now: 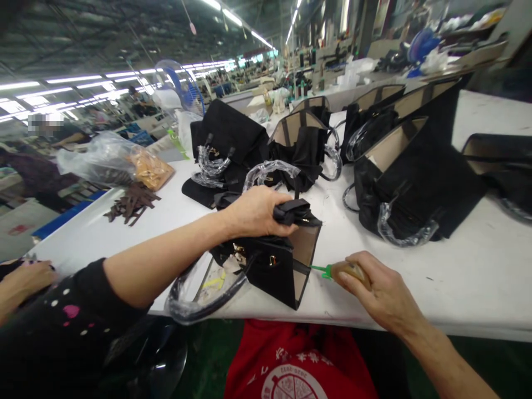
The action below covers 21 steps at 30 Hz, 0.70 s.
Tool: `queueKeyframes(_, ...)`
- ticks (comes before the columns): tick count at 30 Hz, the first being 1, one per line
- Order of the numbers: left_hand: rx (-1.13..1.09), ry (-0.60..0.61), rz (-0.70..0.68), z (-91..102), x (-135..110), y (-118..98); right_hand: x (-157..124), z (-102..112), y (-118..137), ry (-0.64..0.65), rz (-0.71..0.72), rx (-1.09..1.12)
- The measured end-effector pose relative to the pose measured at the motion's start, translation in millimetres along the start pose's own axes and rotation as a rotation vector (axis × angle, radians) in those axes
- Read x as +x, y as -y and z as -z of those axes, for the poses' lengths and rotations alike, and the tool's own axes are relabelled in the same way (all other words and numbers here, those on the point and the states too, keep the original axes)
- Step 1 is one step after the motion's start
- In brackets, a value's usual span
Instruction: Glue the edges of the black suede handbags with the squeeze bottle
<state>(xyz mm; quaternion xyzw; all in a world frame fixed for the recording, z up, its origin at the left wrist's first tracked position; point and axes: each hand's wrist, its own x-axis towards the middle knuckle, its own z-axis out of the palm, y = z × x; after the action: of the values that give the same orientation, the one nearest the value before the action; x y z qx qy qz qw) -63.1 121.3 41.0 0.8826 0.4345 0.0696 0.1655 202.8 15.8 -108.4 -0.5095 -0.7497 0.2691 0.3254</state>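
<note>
My left hand [261,213] is closed on the upper edge of a black handbag [266,271], thumb and fingers around bunched black material. The bag lies tilted near the table's front edge, its beige-lined opening turned to the right. One plastic-wrapped handle [187,310] hangs toward me. In my right hand [380,285] is a brownish glue bottle [351,271] with a green nozzle. Its thin tip points left and appears at the dark strip on the bag's opening; whether it touches I cannot tell.
More black handbags [419,183] stand across the back and right of the white table [457,288]. Brown strips [132,202] lie in a pile at left, beside a plastic bag [100,158] and a yellowish packet [152,169]. Another person's hand [31,280] shows at far left.
</note>
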Motion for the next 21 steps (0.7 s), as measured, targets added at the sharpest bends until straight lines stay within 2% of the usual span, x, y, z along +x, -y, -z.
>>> queueKeyframes(3, 0.054, -0.098, 0.046, -16.6, -20, -5, -1, 3, -3, 0.043, -0.036, 0.023)
queueKeyframes(7, 0.042, -0.126, 0.103, -24.4, -35, -13, -2, 10, -7, 0.016, -0.081, 0.108)
queueKeyframes(12, 0.027, -0.099, 0.12, -23.6, -33, -15, 8, 10, -14, -0.175, -0.017, 0.048)
queueKeyframes(14, 0.023, -0.089, 0.126, -23.5, -30, -13, 12, 8, -16, -0.175, 0.0, 0.033)
queueKeyframes(18, 0.027, -0.091, 0.134, -22.8, -25, -11, 14, 6, -18, -0.092, 0.021, 0.017)
queueKeyframes(21, 0.013, -0.111, 0.15, -22.6, -23, -10, 14, 7, -19, -0.189, 0.062, 0.007)
